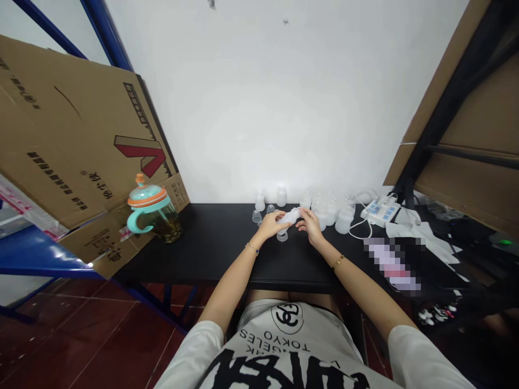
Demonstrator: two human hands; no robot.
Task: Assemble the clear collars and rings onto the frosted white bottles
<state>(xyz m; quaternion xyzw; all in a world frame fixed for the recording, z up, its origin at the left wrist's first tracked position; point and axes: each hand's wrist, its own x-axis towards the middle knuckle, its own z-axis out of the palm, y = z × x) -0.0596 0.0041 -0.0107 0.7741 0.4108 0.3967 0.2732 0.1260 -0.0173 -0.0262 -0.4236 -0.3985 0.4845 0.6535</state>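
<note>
1. Translucent plastic bottle (289, 220) lies sideways between both hands, above the middle of a black tabletop (211, 237); whether it touches the surface is hard to tell.
2. The person's left hand (271, 225) wraps the near end, fingers curled around it. The right hand (309, 226) closes on the far end in a loose pinch, though the exact finger placement is unclear.
3. A small clear cup-shaped piece (282, 236) sits directly below the bottle; it may touch the bottle or only stand just beneath it.
4. Frosted plastic bottles (344, 220) stand upright beyond the right hand, and a small clear cap (257, 216) sits beyond the left hand.
5. A white power strip with blue panels (380, 210) and a looped white cable (360, 230) lie to the right. A glass jar with a teal lid and orange band (156, 213) stands left, against a tilted brown cardboard sheet (81, 135).
6. A loosened grip could let the smooth bottle slip and knock the clear piece over. A wide wrist movement could topple the upright bottles, while a shift in the cardboard could tip the glass jar.
</note>
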